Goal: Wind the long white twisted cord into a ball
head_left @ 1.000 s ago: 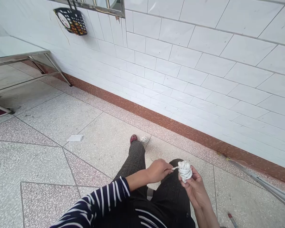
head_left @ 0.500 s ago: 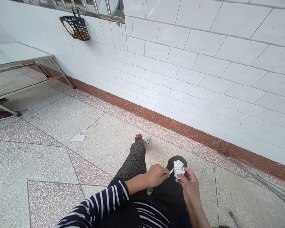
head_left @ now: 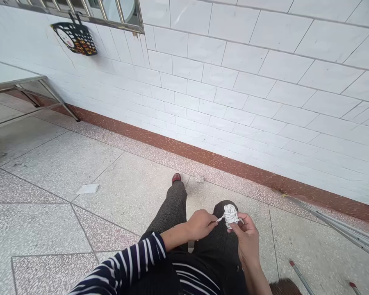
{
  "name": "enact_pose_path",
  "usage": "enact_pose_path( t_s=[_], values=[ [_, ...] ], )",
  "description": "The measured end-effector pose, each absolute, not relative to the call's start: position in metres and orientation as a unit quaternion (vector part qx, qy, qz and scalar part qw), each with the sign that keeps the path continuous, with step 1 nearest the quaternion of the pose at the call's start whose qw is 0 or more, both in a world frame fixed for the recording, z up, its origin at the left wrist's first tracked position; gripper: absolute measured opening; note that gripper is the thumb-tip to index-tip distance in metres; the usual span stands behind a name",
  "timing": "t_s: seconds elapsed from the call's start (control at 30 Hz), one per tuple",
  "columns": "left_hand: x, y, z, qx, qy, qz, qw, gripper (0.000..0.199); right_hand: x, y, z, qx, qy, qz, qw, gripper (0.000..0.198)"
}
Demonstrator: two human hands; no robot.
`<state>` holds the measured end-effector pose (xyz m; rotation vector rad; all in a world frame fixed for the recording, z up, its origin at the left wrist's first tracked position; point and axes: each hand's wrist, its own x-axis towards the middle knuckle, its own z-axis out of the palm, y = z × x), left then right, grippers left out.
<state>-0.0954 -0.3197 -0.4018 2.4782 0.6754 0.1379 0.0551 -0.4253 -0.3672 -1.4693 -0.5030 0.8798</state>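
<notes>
A bundle of white cord (head_left: 230,215), wound into a loose knotted ball, is held over my right knee. My right hand (head_left: 246,235) grips it from the right, thumb and fingers closed around its lower side. A short twisted strand leads left from the bundle to my left hand (head_left: 202,224), whose fingers pinch it. A small speckled whitish ball (head_left: 199,179) rests on the floor beyond my knees, right of a dark red shoe (head_left: 176,177).
A white tiled wall (head_left: 233,90) with a reddish skirting runs ahead. A black basket (head_left: 75,39) hangs below a barred window. Left stands a metal-framed table (head_left: 15,80). Paper (head_left: 88,189) lies on the floor; metal poles (head_left: 335,223), a red-tipped rod (head_left: 301,276) and brown bristles (head_left: 284,287) are at right.
My view has turned, so the surroundings sit further left. The small ball has moved right across the floor, away from the shoe. Both hands keep hold of the cord, nearly unmoved.
</notes>
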Motion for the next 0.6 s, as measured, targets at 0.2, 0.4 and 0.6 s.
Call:
enact_pose_path(
  t_s=[0.2,0.4,0.6],
  values=[
    [-0.105,-0.320,-0.404,0.921,0.277,0.077,0.264,0.024,0.057,-0.393,-0.362,-0.647,-0.240,0.361,0.627,0.038],
    [-0.111,-0.289,-0.415,0.913,0.300,0.086,0.262,0.032,0.062,-0.367,-0.340,-0.648,-0.293,0.323,0.624,0.037],
    [-0.108,-0.276,-0.392,0.969,0.142,0.128,0.156,0.024,0.088,-0.348,-0.348,-0.707,-0.360,0.310,0.524,0.014]
  ],
)
